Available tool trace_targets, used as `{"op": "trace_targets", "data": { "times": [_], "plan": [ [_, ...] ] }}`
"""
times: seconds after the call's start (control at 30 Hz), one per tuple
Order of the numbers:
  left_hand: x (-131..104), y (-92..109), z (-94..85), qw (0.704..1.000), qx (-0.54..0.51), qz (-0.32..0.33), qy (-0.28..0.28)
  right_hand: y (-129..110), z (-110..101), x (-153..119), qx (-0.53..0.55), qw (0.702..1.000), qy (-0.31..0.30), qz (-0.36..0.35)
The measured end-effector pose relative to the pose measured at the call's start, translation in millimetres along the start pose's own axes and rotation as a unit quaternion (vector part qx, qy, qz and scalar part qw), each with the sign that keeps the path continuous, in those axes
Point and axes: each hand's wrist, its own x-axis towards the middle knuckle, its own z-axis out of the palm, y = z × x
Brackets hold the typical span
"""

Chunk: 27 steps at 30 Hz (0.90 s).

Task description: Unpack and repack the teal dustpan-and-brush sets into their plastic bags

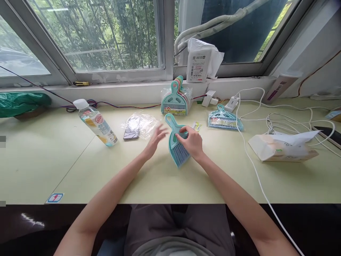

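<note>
A turquoise mini dustpan and brush set (173,142) is tilted over the table, its handle pointing up and left and its blue-grey bristles toward me. My right hand (191,142) pinches it at the right side, thumb and finger closed on its upper body. My left hand (156,140), slightly blurred, is just left of the set with fingers apart and nothing in it. Behind my right hand lies a yellow label card (197,126), partly hidden. Further back stand several similar sets (174,97) in clear plastic wrap.
Left are a tilted-looking drink bottle (98,124), a phone (131,129) and crumpled clear plastic (147,124). Right are another wrapped set (225,119), a tissue pack (282,147) and a loose white cable (250,156) running over the table's front edge. A window sill (128,90) borders the back.
</note>
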Motion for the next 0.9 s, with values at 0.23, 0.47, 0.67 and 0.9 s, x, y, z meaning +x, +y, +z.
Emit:
{"op": "trace_targets", "data": {
  "times": [0.23,0.47,0.67,0.9],
  "plan": [
    [-10,-10,19.0,0.97,-0.166,-0.152,-0.096,3,2,4,0.105,0.994,-0.017,0.001],
    [10,-23,-13.6,0.937,-0.269,-0.208,0.078,53,-4,26,-0.014,0.996,0.083,0.025],
    [16,-26,-20.1,0.927,-0.298,-0.189,0.126,85,13,25,-0.172,0.965,-0.185,0.067],
    [15,-25,-16.2,0.928,-0.287,-0.201,0.127,68,15,19,-0.145,0.979,-0.144,0.009]
  ]
}}
